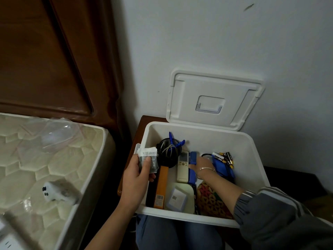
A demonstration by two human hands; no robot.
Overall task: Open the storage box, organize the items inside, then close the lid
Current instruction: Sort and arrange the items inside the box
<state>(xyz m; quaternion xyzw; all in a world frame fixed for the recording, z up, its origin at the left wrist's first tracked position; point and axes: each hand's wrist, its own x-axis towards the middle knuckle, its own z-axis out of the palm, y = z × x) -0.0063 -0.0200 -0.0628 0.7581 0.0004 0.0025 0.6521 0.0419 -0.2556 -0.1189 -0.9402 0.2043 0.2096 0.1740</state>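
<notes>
The storage box (207, 139) is a white plastic tub with rounded corners. It stands open on a dark wooden surface (144, 120) to the right of a bare quilted mattress (45, 159). Its lid (214, 100), white with a recessed clear handle in the middle, stands upright at the far rim and leans on the pale wall (216, 33).

Inside, at the far left, lies a coil of black cable (167, 152) with a grey cord looped through it, and the blue handles of a pair of pliers (173, 141) poke up behind it. A white remote control (182, 166) lies in the middle, just beside a blue rectangular item (193, 157). Loose batteries (225, 157) sit at the far right. Nearer are a long orange carton (161, 186), a white square block (175, 196) on a pale green case, and a colourful patterned piece (210, 199).

The left hand (137, 179) hovers over the box's left rim, its fingers (144, 165) curled round a small clear packet (149, 159) with a white printed label. The right hand (201, 165), with a thin bracelet on its wrist, reaches down into the box. Its fingers (191, 166) are at the blue item, and I cannot tell whether they grip it.

A small white gadget (59, 193) lies on the mattress, with a dark wooden headboard (45, 60) beyond it.
</notes>
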